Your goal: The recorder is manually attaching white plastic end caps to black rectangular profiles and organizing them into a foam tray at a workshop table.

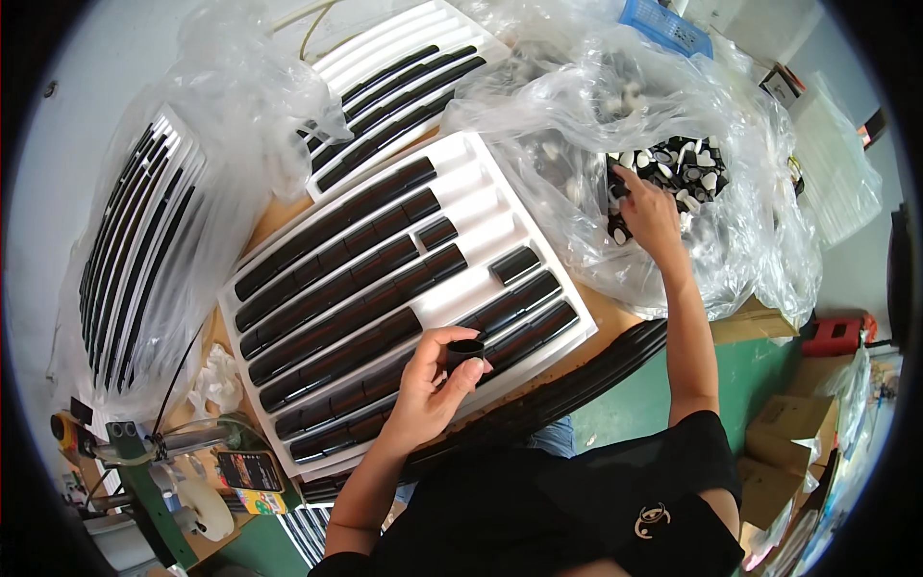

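At the far left we see a white tray [144,250] of long black rows, wrapped in clear plastic, and below it a green tape dispenser [154,481] near the table edge. Next comes the big white tray [481,183] in the middle, its slanted channels mostly filled with short black tubes [327,288] laid end to end, their long axes running from lower left to upper right. A few channels near the upper right side are only part full.

Over the tray's lower edge our left hand [428,385] pinches a short black tube [465,350] between thumb and fingertips, fingers curled round it, its open end facing up toward us. It hangs just above the lower rows, so this hand is the nearer one to the tray; the bare stretches of channel lie up and to the right of its fingers.

Farther right, our right hand [649,212] reaches into a clear plastic bag [750,240] of black and white caps [687,168]. Its fingertips are buried among them, so we cannot tell whether they have closed on one.

Beyond sit a second tray [404,58], a blue basket [663,24], cardboard boxes [788,433] and a green floor [625,394].
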A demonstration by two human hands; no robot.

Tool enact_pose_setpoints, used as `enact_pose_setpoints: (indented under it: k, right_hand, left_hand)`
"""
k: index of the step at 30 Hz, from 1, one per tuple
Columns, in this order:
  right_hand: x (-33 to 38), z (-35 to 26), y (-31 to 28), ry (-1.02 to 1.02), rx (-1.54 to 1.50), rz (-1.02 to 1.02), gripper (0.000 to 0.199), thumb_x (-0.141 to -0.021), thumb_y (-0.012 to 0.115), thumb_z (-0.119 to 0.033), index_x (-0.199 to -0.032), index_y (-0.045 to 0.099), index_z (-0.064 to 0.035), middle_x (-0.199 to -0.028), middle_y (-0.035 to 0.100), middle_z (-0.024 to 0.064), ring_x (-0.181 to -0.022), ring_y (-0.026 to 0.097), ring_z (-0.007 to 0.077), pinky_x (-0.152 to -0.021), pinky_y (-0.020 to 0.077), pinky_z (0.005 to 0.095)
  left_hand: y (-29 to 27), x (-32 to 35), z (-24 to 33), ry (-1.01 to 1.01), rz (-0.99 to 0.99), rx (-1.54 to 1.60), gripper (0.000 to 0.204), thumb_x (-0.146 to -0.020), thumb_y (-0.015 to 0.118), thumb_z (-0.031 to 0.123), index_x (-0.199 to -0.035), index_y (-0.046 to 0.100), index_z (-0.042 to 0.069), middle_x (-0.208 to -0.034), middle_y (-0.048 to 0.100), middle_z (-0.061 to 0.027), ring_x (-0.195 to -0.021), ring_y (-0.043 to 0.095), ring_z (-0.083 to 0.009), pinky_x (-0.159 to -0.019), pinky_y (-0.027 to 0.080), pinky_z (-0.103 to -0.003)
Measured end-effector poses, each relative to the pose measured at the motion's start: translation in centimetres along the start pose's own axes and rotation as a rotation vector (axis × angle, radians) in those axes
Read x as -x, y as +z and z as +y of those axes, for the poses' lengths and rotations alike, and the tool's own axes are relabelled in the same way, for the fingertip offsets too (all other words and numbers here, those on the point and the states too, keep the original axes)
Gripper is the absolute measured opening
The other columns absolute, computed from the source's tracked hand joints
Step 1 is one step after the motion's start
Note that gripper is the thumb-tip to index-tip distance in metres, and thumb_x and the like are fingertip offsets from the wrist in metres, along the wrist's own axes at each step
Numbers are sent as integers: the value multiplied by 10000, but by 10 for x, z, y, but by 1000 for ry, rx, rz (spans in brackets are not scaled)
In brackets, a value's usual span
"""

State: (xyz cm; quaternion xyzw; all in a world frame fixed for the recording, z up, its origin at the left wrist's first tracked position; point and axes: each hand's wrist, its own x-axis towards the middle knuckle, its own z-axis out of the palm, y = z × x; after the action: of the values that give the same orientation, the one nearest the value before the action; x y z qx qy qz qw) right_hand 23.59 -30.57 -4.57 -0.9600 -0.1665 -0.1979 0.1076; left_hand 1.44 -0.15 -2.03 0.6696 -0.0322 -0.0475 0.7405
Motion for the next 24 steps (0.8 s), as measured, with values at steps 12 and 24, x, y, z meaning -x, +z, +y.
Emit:
enact_pose_setpoints:
  k: [12,24]
  right_hand:
    - [76,-158,-80,372,-1463,-38,214,-832,640,-58,-1027,562,-17,-965,589,40,-860,547,95,-741,459,223]
    - [102,-201,-69,144,-1465,-301,163,-871,582,-70,-1012,606,9,-963,590,83,-875,542,141,-799,414,252]
  left_hand:
    - [21,-1,5,-5,-137,53,513,-955,442,341,-1356,344,36,-871,539,-35,-716,456,-60,-631,398,-198]
    - [10,13,8,115,28,-126,558,-901,536,124,-1375,282,-26,-1042,601,-167,-825,601,-159,-771,450,-262]
